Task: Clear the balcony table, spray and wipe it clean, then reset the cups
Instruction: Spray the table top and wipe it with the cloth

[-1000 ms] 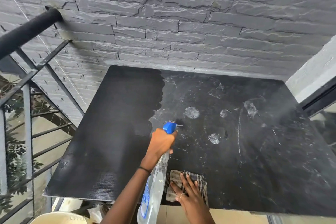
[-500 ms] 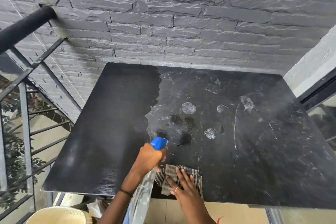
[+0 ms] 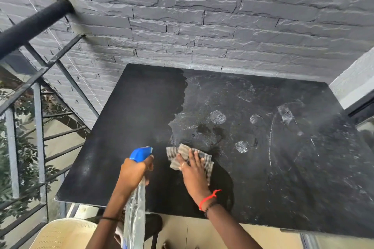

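Since a moment ago the right hand (image 3: 192,170) is pushing the checked cloth (image 3: 176,152) away from the near edge and farther onto the black table (image 3: 293,178), so that it is now lying just short of the dark wet patches (image 3: 204,128). Its fingers are lying straight and spread, pressing the cloth flat against the tabletop without gripping it. The left hand (image 3: 134,174) is hovering just beside it, to the left, its fingers curling round the neck of the spray bottle (image 3: 135,208). The bottle's blue nozzle (image 3: 140,153) is pointing forward over the table while its clear body is slanting back toward the person. Pale dusty smears (image 3: 217,117) are showing across the right half of the table, and the left half is looking darker. A metal railing (image 3: 34,22) is running along the left side, a grey stone wall (image 3: 202,26) is standing behind the table, and a cream chair (image 3: 64,234) is sitting below the near left corner.
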{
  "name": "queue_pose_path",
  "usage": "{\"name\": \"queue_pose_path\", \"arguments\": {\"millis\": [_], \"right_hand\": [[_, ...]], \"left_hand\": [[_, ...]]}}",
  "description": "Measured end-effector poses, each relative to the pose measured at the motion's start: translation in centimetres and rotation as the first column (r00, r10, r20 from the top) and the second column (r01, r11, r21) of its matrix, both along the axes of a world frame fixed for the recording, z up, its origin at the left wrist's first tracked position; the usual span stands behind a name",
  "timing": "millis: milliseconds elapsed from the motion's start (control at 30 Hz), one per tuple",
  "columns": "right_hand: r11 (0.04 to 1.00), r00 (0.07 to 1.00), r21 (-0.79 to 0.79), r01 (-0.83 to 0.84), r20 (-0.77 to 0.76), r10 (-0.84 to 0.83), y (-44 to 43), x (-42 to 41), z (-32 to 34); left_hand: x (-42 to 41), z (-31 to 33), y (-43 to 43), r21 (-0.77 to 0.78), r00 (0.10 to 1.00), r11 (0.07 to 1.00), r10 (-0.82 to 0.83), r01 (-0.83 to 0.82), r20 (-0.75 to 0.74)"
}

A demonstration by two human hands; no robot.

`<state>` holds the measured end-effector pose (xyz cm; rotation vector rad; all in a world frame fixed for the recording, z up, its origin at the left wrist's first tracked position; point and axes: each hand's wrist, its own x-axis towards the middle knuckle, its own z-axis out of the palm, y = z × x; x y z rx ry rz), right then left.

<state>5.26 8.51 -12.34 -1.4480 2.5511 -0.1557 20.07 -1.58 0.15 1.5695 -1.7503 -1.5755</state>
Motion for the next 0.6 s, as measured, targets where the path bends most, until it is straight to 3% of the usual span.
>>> {"name": "queue_pose_path", "arguments": {"millis": [133,233,300,367,433,600], "right_hand": [[0.965,0.965,-0.012,-0.264,-0.007,0.263,0.9,4.2,-0.5],[0.942,0.942,-0.017,-0.335,-0.002,0.335,5.1,5.1,-2.2],[0.962,0.961,0.005,-0.272,0.054,0.272,8.2,4.0,-3.1],[0.982,0.982,0.027,-0.187,0.024,0.186,10.6,1.3,-2.7],[0.988,0.988,-0.047,-0.150,-0.051,0.147,10.9,-2.6,-2.1],[0.999,1.000,-0.049,0.006,0.002,-0.006,2.9,-8.6,1.0]], "left_hand": [[-0.5,0.5,-2.0,-0.036,1.000,0.999,0.008,-0.007,0.007],[-1.1,0.9,-3.2,-0.031,1.000,0.999,0.008,-0.009,-0.026],[-1.5,0.8,-3.8,-0.023,1.000,1.000,-0.011,0.010,-0.030],[-1.7,0.6,-4.2,-0.017,0.999,1.000,-0.025,0.025,-0.039],[-1.9,0.5,-4.6,-0.016,0.998,0.999,-0.037,0.036,-0.051],[-1.5,-0.1,-5.8,-0.026,0.997,0.998,-0.056,0.055,-0.059]]}}
